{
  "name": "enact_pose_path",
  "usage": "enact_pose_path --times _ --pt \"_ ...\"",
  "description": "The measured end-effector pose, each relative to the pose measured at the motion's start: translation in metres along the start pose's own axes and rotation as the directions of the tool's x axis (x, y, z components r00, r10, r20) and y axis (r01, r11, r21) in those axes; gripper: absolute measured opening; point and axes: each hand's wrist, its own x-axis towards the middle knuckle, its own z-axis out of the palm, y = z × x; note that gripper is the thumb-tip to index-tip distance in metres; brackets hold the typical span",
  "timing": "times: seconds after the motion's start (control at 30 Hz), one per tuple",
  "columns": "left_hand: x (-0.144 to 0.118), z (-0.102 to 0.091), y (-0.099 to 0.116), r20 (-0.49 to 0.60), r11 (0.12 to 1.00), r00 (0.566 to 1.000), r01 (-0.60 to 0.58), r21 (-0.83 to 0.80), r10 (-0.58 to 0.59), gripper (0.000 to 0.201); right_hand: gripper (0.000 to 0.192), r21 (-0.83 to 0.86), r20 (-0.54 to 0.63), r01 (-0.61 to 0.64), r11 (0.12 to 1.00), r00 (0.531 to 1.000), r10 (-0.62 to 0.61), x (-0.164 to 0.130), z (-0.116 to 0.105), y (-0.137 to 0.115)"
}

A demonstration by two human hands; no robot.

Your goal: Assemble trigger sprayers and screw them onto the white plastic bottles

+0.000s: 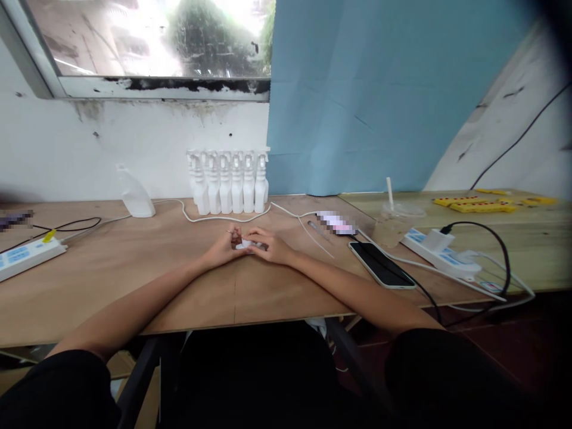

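Observation:
Both of my hands rest together on the wooden table (134, 280), near its middle. My left hand (224, 246) and my right hand (269, 245) pinch a small white part (245, 244) between their fingertips. A thin metal bit sticks up by my left fingers; what it is cannot be told. Behind the hands, against the wall, stands a row of several white spray bottles (229, 182).
A white bottle without a head (134, 193) stands at the back left. A power strip (27, 255) lies at the left edge. To the right are a phone (381, 264), a lidded drink cup (395, 223), a second power strip (440, 250) with cables, and yellow parts (482, 205).

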Motion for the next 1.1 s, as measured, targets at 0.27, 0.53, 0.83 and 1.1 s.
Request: enact_pose_path --times 0.27,0.53,0.83,1.1 --pt "0.001 -0.001 -0.003 0.003 0.999 1.000 -0.016 0.039 0.016 0.051 0.027 -0.013 -0.016 0.017 1.000 1.000 -0.017 0.000 0.003 0.003" --pt "0.000 -0.006 -0.007 0.020 0.950 0.995 -0.097 0.297 0.095 0.035 0.018 -0.015 -0.022 -0.158 0.987 0.987 0.157 -0.001 0.004 -0.001" --pt "-0.005 -0.008 0.004 0.077 0.798 0.993 -0.116 0.591 0.088 0.031 0.013 -0.095 0.014 -0.099 0.991 0.995 0.100 0.000 0.004 0.000" --pt "-0.008 -0.009 0.009 0.060 0.645 0.996 -0.091 0.759 0.070 0.039 0.020 -0.164 -0.006 -0.156 0.974 0.988 0.157 -0.002 0.007 0.003"
